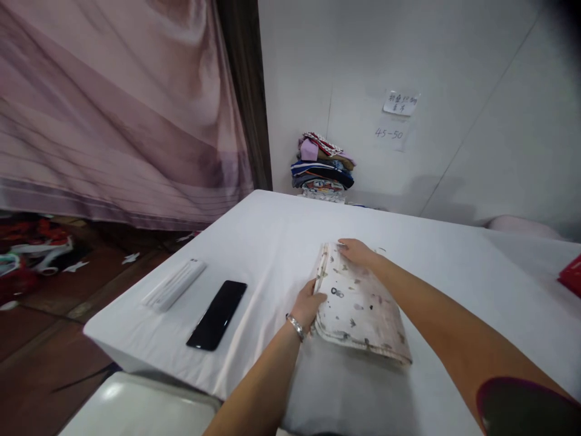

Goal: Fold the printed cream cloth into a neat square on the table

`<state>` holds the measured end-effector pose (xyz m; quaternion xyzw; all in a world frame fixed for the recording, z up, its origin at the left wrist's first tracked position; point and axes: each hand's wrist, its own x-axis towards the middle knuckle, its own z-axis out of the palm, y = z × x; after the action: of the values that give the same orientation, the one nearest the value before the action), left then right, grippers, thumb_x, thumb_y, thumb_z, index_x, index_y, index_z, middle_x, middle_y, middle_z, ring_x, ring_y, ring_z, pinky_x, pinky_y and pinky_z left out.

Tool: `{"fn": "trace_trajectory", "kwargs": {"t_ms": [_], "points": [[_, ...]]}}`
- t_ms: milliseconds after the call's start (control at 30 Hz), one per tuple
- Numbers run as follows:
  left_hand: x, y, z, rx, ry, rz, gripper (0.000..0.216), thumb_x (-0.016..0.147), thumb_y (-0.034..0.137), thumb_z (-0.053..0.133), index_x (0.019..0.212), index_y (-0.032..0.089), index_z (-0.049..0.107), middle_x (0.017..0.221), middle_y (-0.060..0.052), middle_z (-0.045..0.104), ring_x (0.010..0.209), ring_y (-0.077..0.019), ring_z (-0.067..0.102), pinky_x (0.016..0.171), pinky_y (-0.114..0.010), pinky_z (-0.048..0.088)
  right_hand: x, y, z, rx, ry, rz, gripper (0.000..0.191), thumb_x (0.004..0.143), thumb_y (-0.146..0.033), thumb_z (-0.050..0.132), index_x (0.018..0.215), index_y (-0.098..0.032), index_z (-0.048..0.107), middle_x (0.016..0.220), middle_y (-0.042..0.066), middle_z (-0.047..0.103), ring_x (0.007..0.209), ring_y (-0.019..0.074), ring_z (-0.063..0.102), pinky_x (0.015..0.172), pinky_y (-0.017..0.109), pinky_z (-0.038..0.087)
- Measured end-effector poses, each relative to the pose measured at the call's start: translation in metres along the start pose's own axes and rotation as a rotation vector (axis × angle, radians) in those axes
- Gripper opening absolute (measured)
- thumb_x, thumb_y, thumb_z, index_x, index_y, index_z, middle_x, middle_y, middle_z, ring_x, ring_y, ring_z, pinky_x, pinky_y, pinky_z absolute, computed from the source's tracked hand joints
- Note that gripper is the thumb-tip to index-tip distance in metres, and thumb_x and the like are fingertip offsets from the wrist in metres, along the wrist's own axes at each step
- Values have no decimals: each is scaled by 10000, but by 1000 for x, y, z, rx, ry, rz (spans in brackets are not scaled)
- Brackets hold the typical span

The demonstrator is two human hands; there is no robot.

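A folded white cloth (358, 309) with a small scattered print is held slightly tilted over the white-covered table (272, 242). At its left edge my left hand (308, 303), with a silver band on the wrist, grips the layers, thumb on top. My right hand (356, 251) pinches the cloth's far top edge, its fingertips partly hidden by the fabric. The layers show along the near and left edges of the cloth.
Left of the cloth lie a black phone (218, 315) and a white box-like strip (175, 284). Folded clothes (323, 169) are stacked by the wall. A pale stool (140, 406) stands at the near left, and a red object (571, 275) sits far right. A pink curtain (136, 109) hangs left.
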<state>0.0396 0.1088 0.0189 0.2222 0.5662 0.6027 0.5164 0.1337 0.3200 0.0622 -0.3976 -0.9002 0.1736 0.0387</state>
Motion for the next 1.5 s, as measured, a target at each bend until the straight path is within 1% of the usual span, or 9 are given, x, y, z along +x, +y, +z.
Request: {"fn": "trace_trajectory", "kwargs": {"t_ms": [200,333,533,667,767,933,1167,1333,1500], "points": [[4,-5,-3,-43,-76,47,574,570,108,572,1139,175,534,1063,-46,635,995,-226,568,891,-360,427,28,-1,-4,-4,-146,-55,441,655,-215,617,1091,-146,631,1105,92,637,987,242,577,816,267,424],[2,-1,-3,16,-73,37,563,609,108,534,1168,162,500,1069,-52,629,933,-204,585,836,-327,447,36,0,-9,36,-105,-78,343,780,-273,489,1086,-191,621,1049,22,657,915,173,592,746,218,429],[-8,12,-2,767,93,206,345,705,177,489,1039,180,576,946,-62,613,866,-189,562,790,-285,408,42,-6,23,-50,-32,-15,305,770,-268,526,1037,-171,637,1099,71,631,1001,207,553,827,270,393],[-12,15,-5,1019,133,239,221,752,254,475,917,193,609,901,-68,591,776,-181,558,693,-269,393,38,-7,26,-104,24,16,332,803,-260,461,1096,-200,604,1193,70,579,1071,225,516,870,311,367],[-11,14,-8,958,130,206,216,767,295,485,904,203,624,790,-48,609,716,-178,552,645,-266,377,34,-9,19,-149,60,53,331,802,-225,433,1081,-203,610,1174,81,590,1055,236,526,868,335,360],[-8,13,-10,681,59,144,321,774,293,500,1072,197,567,725,-17,629,616,-145,537,585,-240,366,28,-17,25,-209,121,63,350,811,-174,394,1099,-194,591,1120,108,600,1048,243,518,892,370,319],[-10,17,-12,1055,131,146,156,774,297,506,888,228,588,740,-36,637,693,-181,576,611,-254,335,23,-24,32,-217,117,54,348,870,-204,325,1106,-167,577,1115,135,575,1066,247,491,892,379,322],[-8,14,-15,1109,153,231,237,780,315,501,978,196,555,929,-77,632,802,-184,585,657,-260,364,-29,-28,12,-137,190,-50,422,876,-227,336,1282,-175,437,1320,122,451,1236,230,344,1020,437,188],[-2,15,-18,1106,88,192,289,791,332,483,1033,185,543,824,-69,645,761,-194,586,663,-276,375,-116,-31,40,-71,72,-211,522,876,-443,361,1346,-216,364,1422,100,327,1318,242,224,1055,505,82]]}}
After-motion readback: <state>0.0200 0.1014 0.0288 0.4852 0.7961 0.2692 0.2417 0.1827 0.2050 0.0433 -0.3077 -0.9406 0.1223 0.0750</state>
